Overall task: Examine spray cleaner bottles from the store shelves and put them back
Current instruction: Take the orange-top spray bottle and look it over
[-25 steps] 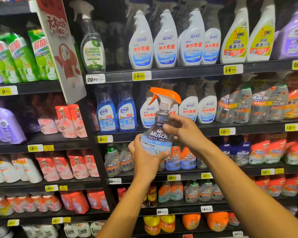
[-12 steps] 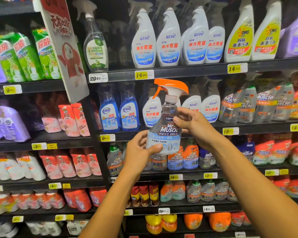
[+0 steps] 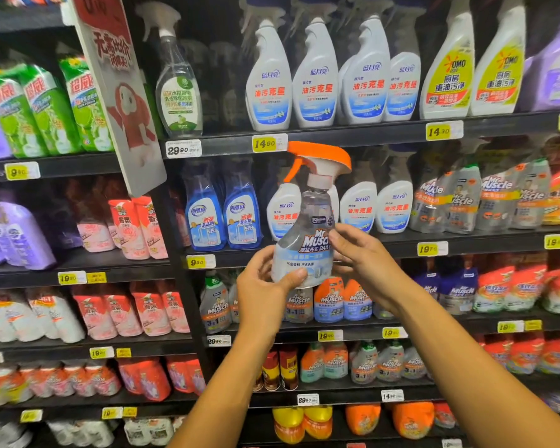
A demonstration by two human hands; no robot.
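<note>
Two bare forearms reach up from the bottom of the view towards store shelving. The left hand (image 3: 265, 286) cups the base of a clear spray cleaner bottle (image 3: 307, 247), thumb pressed across the lower front of the label, fingers wrapped behind. The right hand (image 3: 362, 257) pinches the bottle's right edge at label height, fingertips on the front. Both hands are closed on the bottle, which hangs in the air in front of the shelves, touching none of them. Its long axis runs nearly vertical, leaning slightly to the right at the top. The orange trigger head (image 3: 320, 156) is uppermost, with the trigger lever hanging on the left; the printed label faces the camera. Behind it, the shelf (image 3: 401, 245) carrying white and blue spray bottles (image 3: 359, 210) lies just beyond and level with the bottle's middle. Returning the bottle would likely mean pushing it forward, upright, base first; which gap it belongs to cannot be made out.
</note>
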